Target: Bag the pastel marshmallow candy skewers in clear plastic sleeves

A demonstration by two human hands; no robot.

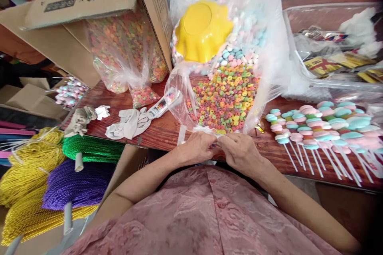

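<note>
My left hand (201,146) and my right hand (241,150) meet at the table's front edge, close to my body. Both are closed, fingers pinched together, and what lies between them is mostly hidden. Directly beyond them, an open clear plastic bag (176,105) holds many small ring-shaped candies (229,95) in orange, red, yellow and green. Behind these is a larger bag of pastel pink, blue and white candies (251,24), with a yellow scalloped bowl (203,28) upside down on top. To the right lie several skewers of pastel candies (317,125), white sticks toward me.
A cardboard box (80,2) holding bags of candy rings (119,48) stands at the left. Grey gloves (130,123) lie before it. Rope bundles (77,183) are at lower left. A clear plastic tray (323,87) with packets sits at the back right.
</note>
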